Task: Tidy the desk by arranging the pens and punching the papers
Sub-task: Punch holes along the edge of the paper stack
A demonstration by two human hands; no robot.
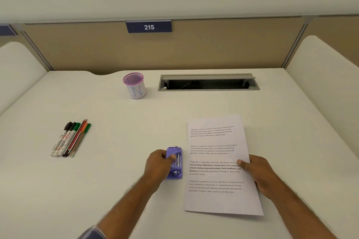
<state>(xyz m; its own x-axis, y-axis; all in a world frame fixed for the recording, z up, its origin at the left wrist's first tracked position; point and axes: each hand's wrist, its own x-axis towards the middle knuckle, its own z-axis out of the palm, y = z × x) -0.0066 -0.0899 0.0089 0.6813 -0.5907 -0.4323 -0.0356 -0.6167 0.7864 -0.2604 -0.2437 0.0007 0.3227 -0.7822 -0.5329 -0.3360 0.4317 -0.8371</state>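
A purple hole punch [175, 163] sits on the white desk [116, 180] just left of a printed sheet of paper [217, 165]. My left hand [158, 166] grips the punch from its left side, thumb on top. My right hand [256, 172] pinches the paper's right edge, thumb lying on the printed text. The paper's left edge lies close to the punch; whether it is inside the slot I cannot tell. A bundle of several markers and pens [71, 137] lies on the desk at the left. A pink mesh pen cup [134, 85] stands upright at the back.
A grey cable tray opening [208, 82] is sunk into the desk at the back right. A tan partition with a blue sign reading 215 [148, 27] closes the back. White side dividers [326, 75] flank the desk.
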